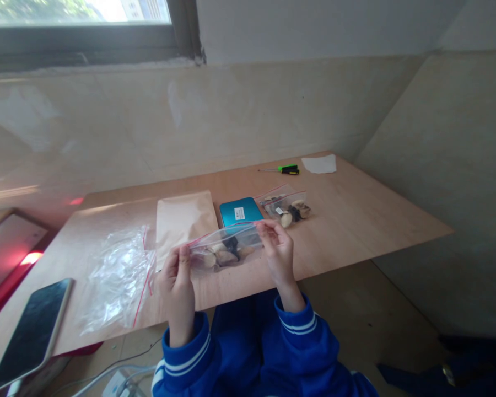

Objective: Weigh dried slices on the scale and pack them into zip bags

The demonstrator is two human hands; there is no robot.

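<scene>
Between my two hands a clear zip bag [225, 255] is stretched by its red-lined top edge. Tan, flat pieces and a dark one lie in it; I cannot tell exactly what they are. My left hand [177, 284] pinches the left corner of the bag, thumb on top. The right corner is pinched in my right hand [278, 251]. Just behind the bag lies a teal flat box [248, 210] with a white label, partly covered by it. To its right rest filled zip bags [293, 212] with similar pieces.
A pile of clear zip bags [118, 275] lies on the left of the wooden table [376, 220]. Behind my left hand is a brown paper sheet or envelope [184, 218]. A phone [33, 331] with a cable sits front left. A screwdriver [287, 169] and white paper [320, 164] lie at the back.
</scene>
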